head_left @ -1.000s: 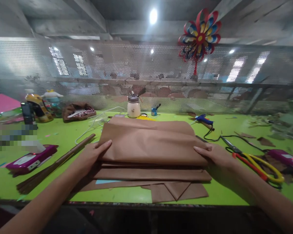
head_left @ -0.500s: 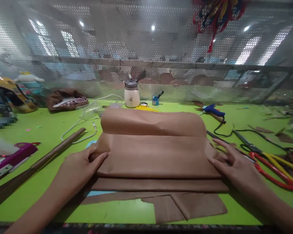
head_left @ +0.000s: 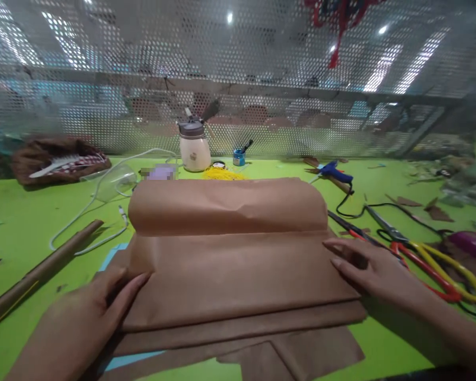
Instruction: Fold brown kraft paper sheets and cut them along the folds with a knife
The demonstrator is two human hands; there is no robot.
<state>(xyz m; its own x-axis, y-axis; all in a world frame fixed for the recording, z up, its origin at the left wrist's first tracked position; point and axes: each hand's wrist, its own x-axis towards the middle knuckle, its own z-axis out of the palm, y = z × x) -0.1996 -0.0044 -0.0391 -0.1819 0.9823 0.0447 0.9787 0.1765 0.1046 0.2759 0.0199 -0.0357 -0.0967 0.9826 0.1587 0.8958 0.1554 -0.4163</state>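
A brown sheet (head_left: pixel 230 275), which looks like kraft paper or thin leather, lies folded in front of me, with its far part curled over in a loose roll (head_left: pixel 230 203). My left hand (head_left: pixel 91 312) pinches the sheet's left edge, thumb on top and fingers partly hidden below. At the right edge, my right hand (head_left: pixel 365 264) touches the sheet with thumb and index fingertip, a gap between them. Beneath it are more brown layers (head_left: pixel 238 333), brown offcuts (head_left: pixel 301 354) and a light blue sheet (head_left: pixel 133 361).
On the green table (head_left: pixel 174 373), red-handled scissors (head_left: pixel 424 270), yellow-handled scissors (head_left: pixel 452 259) and a blue glue gun (head_left: pixel 335 172) lie to the right. A brown roll (head_left: pixel 43 272) and white cable (head_left: pixel 79 211) are left. Behind stand a bottle (head_left: pixel 194 151) and blue jar (head_left: pixel 238 157).
The folded sheet has come nearer and shifted left in view, and its right side lies flatter. My left hand keeps its pinch; my right fingers have loosened at the edge. The view has turned right.
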